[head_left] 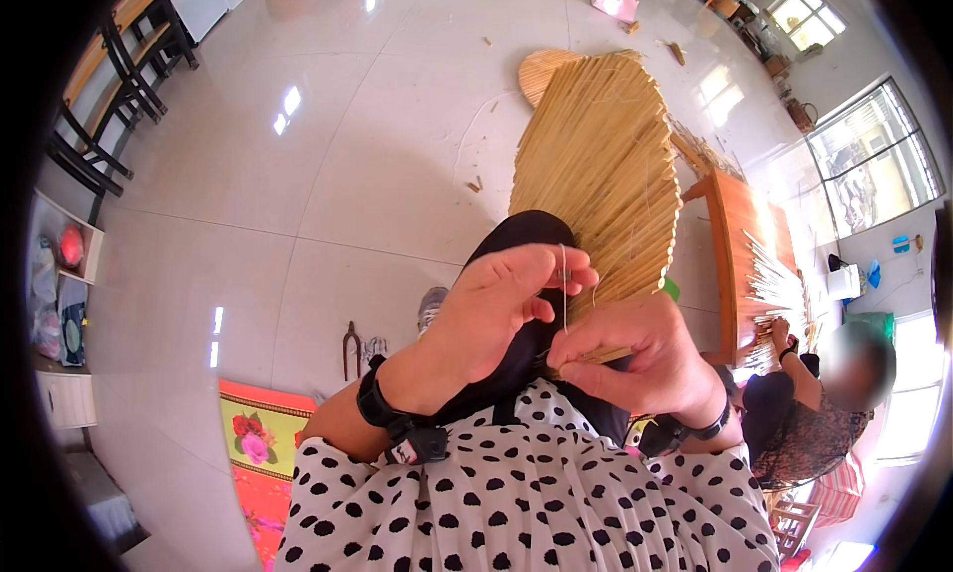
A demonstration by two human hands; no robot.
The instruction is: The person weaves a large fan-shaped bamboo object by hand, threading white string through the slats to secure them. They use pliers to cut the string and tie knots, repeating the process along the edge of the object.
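A long panel of straw-coloured stalks (596, 126), laid side by side and bound into a mat, stretches away from my lap, its near end by my hands. A thin pale thread (564, 274) runs taut between my two hands. My left hand (501, 299) is raised over my dark-trousered knee, fingers curled, with the thread drawn across them. Lower and to the right, my right hand (640, 349) pinches the thread's lower part between thumb and index finger, close to the stalk ends. The exact grip of the fingertips is partly hidden.
Beyond the mat lies a round woven piece (546, 74). On the right a person sits by a wooden table (730, 235) with loose stalks (779, 279). Scissors (351, 349) lie on the tiled floor near a flowered rug (260, 438). Benches (124, 51) line the left.
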